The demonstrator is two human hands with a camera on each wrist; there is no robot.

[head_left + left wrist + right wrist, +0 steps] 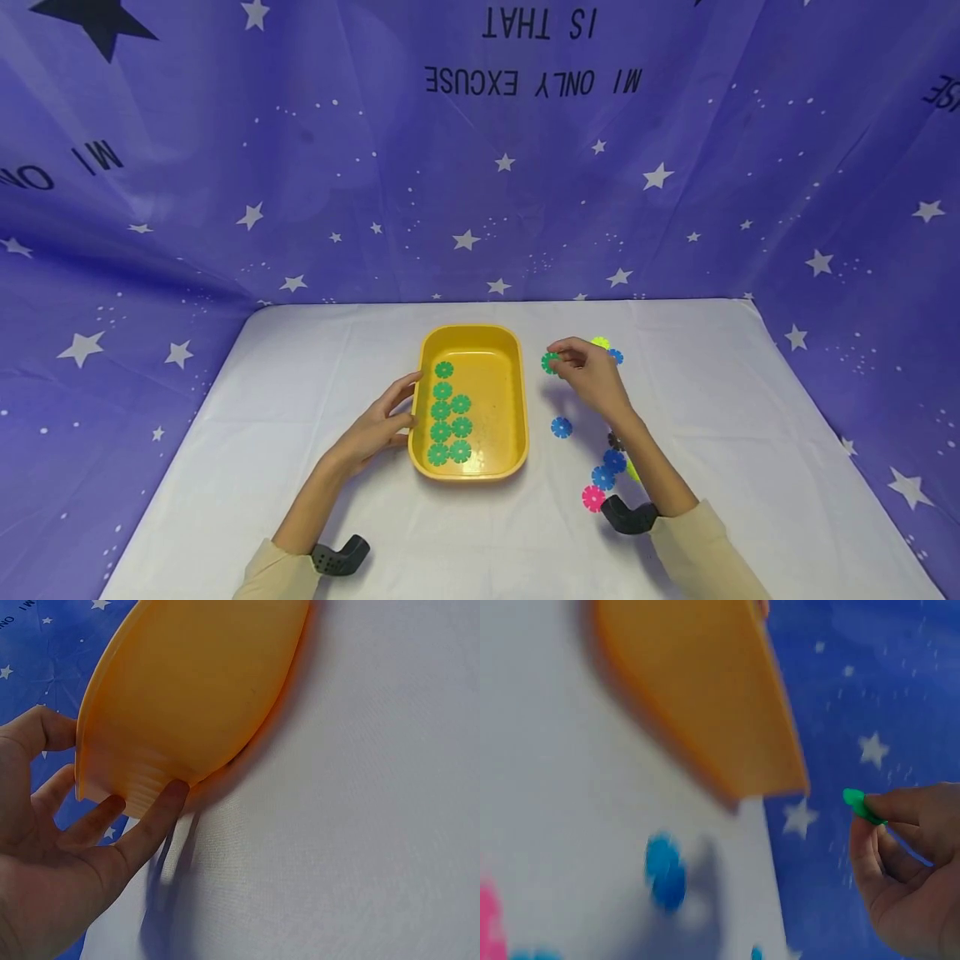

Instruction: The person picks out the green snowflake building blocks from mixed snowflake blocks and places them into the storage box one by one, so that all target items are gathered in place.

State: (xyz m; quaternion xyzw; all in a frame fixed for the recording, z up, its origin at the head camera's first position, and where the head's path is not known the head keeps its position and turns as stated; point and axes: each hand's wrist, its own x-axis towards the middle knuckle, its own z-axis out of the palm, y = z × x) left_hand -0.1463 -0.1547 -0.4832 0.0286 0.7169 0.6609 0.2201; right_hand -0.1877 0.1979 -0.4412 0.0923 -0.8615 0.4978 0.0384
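A yellow tray (504,478) stands in the middle of the table. Along its left side, several green notched plastic discs (440,432) lie in two columns. My left hand (375,429) rests against the tray's left side, its fingers spread on the outer wall and rim, as the left wrist view also shows. Between thumb and fingertips, my right hand (596,379) pinches one green disc (550,362), held up to the right of the tray. In the right wrist view that green disc (861,804) is seen nearly edge-on.
Right of the tray a blue disc (561,427) lies alone. Nearer the right forearm are more blue discs (603,477), a pink one (593,498), a dark one (616,442) and a yellow one (633,472). Behind the right hand lies another yellow disc (601,342). A star-printed curtain (465,192) surrounds the table.
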